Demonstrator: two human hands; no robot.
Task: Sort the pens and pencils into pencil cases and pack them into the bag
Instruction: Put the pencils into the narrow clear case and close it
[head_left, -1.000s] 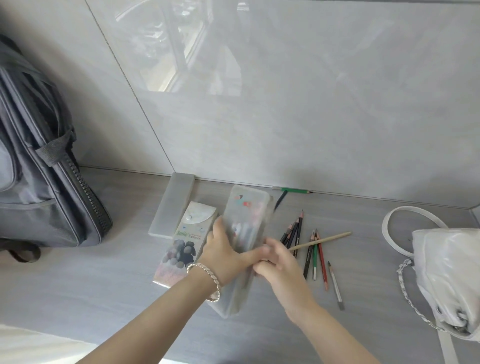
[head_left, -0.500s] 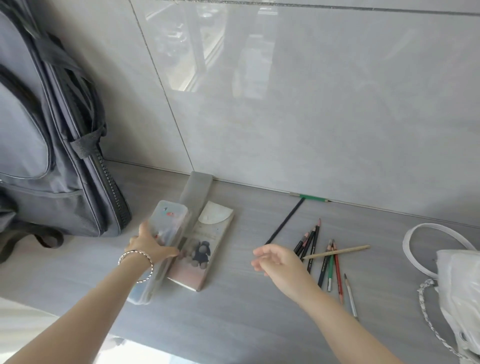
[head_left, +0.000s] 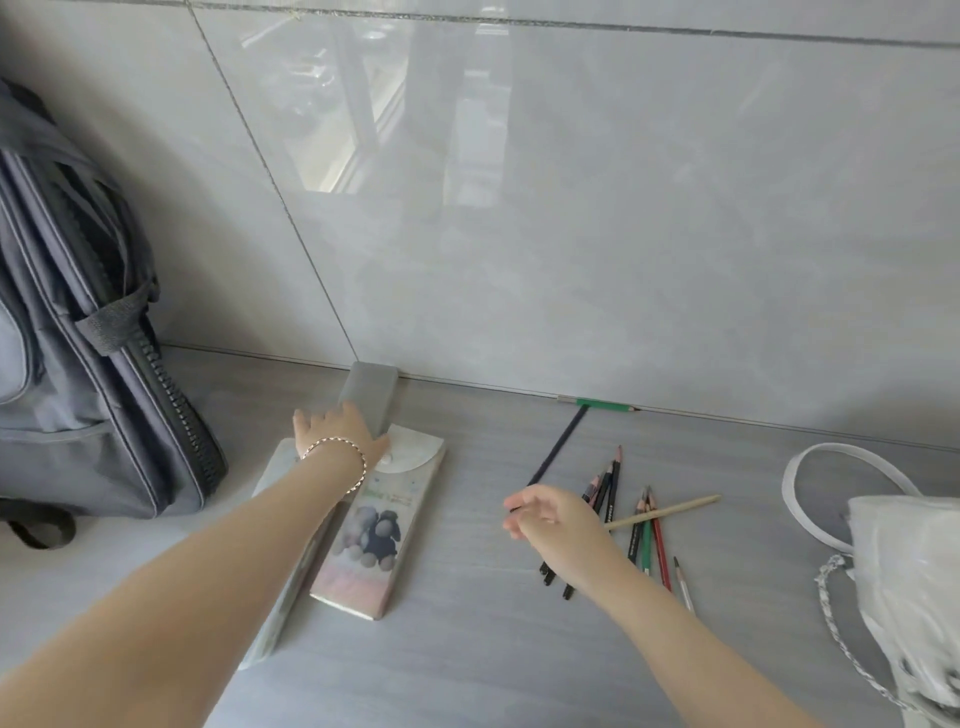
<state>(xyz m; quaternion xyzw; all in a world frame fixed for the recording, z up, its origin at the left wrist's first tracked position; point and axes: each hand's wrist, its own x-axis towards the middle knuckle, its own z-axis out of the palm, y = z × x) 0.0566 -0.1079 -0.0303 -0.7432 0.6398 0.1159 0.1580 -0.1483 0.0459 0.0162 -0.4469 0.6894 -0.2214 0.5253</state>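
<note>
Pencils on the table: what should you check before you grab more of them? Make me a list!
1. Right hand free: ok, it holds nothing.
2. Loose pencils within reach: ok, they lie just beside the right hand.
3. A case ready to take them: cannot tell. The left hand touches the grey case, and its lid is not clear.
4. All pencils together: not ok. The green pencil lies apart from the bunch.
5. Backpack open for packing: cannot tell.

One head-worn view — looking forward and down, close over the grey tabletop (head_left: 467, 649), facing the tiled wall (head_left: 623, 234).
</note>
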